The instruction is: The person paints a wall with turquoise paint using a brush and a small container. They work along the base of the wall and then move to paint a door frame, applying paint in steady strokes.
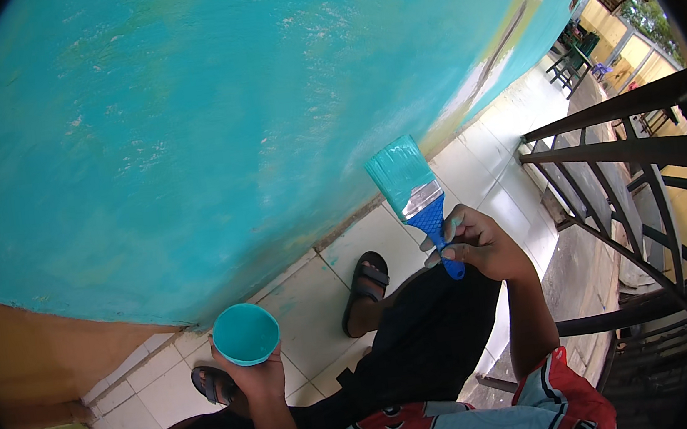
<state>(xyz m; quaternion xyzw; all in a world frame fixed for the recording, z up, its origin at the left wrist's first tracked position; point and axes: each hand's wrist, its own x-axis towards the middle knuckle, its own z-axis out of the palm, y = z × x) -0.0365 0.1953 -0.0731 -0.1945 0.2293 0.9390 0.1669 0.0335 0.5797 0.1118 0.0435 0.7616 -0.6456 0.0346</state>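
Note:
My right hand (480,244) is closed round the blue handle of a wide paintbrush (419,196). Its bristles point up and away from me, thickly coated in turquoise paint. They appear in front of the lower part of the wall (209,128); whether they touch it I cannot tell. In my left hand (251,375), low and to the left, is a small round cup of turquoise paint (245,334), held from beneath with its opening upward. The wall is mostly turquoise, with paler, patchy streaks and a whitish, yellowish stretch toward the far right.
White floor tiles (312,310) run along the wall's foot, with my sandalled feet on them. A dark metal railing (613,152) stands close on my right. An orange wall section (63,336) meets the turquoise at the left. Dark furniture (571,65) stands farther off at upper right.

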